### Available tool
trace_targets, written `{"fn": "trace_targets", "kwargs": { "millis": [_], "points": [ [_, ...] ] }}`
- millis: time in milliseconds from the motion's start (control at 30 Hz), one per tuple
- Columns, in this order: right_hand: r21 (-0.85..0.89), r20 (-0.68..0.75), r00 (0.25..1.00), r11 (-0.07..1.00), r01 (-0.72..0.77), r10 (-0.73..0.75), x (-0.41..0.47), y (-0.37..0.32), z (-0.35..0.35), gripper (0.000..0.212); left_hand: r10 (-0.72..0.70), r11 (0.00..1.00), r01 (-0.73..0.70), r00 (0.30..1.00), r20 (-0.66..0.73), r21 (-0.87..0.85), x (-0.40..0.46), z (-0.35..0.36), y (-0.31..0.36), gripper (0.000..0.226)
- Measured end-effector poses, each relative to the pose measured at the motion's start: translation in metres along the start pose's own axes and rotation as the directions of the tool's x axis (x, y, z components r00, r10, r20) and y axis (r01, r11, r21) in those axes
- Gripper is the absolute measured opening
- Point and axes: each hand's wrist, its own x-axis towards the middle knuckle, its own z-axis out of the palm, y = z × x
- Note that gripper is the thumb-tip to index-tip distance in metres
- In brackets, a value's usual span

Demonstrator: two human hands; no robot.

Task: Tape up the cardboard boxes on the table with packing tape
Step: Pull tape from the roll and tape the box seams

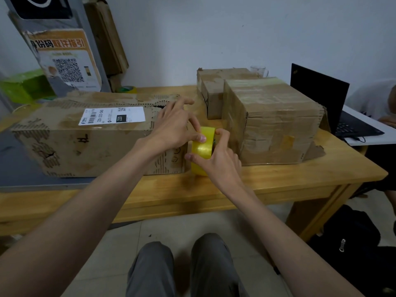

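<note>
Wooden table (278, 185), smooth, pale yellow, rounded at the near right corner, bearing three cardboard boxes. Long box (90, 136) on the left, lying flat, brown corrugated board badly scuffed with the fluting laid bare along the top edges and end, one white shipping label (112, 115) stuck on top. Big box (272, 123) on the right, blocky, wrapped in many glossy bands of tape, a torn flap sticking out at its lower right. Small box (214, 91) behind it, partly hidden, edges ragged. Grey sign (64, 58) with an orange poster and QR code leaning against the wall at far left, flattened cardboard behind it, a green box (25, 86) beside it. Open black laptop (321, 103) on a white surface at right, another person's arm just past it. Black bag (351, 243) on the tiled floor under the right corner. One clear glass (259, 70) behind the small box, and a second, greenish roll (128, 89) far back near the sign. Tape (202, 151), one glossy yellow roll, upright in the gap between the long box and the big box, low over the table's front part, whether touching it not clear. Right hand (216, 159) curled round the roll from the right, thumb on its face. Left hand (177, 125) over the long box's end, thumb and forefinger pinching the roll's top rim.
</note>
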Motion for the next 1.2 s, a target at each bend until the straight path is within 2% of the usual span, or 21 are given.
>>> {"fn": "trace_targets", "kwargs": {
  "millis": [200,267,367,500,767,1067,1200],
  "points": [
    [-0.011,-0.004,1.000,1.000,0.010,-0.010,-0.001,0.000,0.000,0.098,0.016,1.000,-0.016,1.000,0.011,-0.003,0.007,-0.010,-0.005,0.023],
    [-0.015,-0.004,1.000,1.000,0.014,-0.014,-0.003,0.001,0.000,0.098,0.045,0.998,-0.046,0.999,0.006,0.045,0.013,-0.015,-0.011,0.028],
    [-0.019,-0.006,1.000,1.000,0.019,-0.019,-0.004,0.001,0.001,0.098,0.110,0.986,-0.113,0.993,0.029,0.126,0.021,-0.021,-0.010,0.016],
    [-0.020,-0.009,1.000,1.000,0.018,-0.018,-0.002,-0.001,0.000,0.098,0.169,0.952,-0.169,0.985,0.022,0.256,0.031,-0.027,-0.001,0.011],
    [-0.044,-0.026,0.999,0.998,0.047,-0.048,-0.003,-0.001,0.002,0.099,0.200,0.868,-0.239,0.971,0.135,0.436,0.047,-0.032,0.017,0.012],
    [-0.038,-0.005,0.999,0.998,0.048,-0.049,-0.004,-0.001,0.002,0.102,0.210,0.777,-0.303,0.951,0.226,0.551,0.051,-0.026,0.027,0.041],
    [-0.040,-0.012,0.998,0.998,0.056,-0.056,-0.006,-0.003,0.002,0.102,0.215,0.788,-0.320,0.944,0.252,0.525,0.050,-0.022,0.023,0.037]
  ]
}}
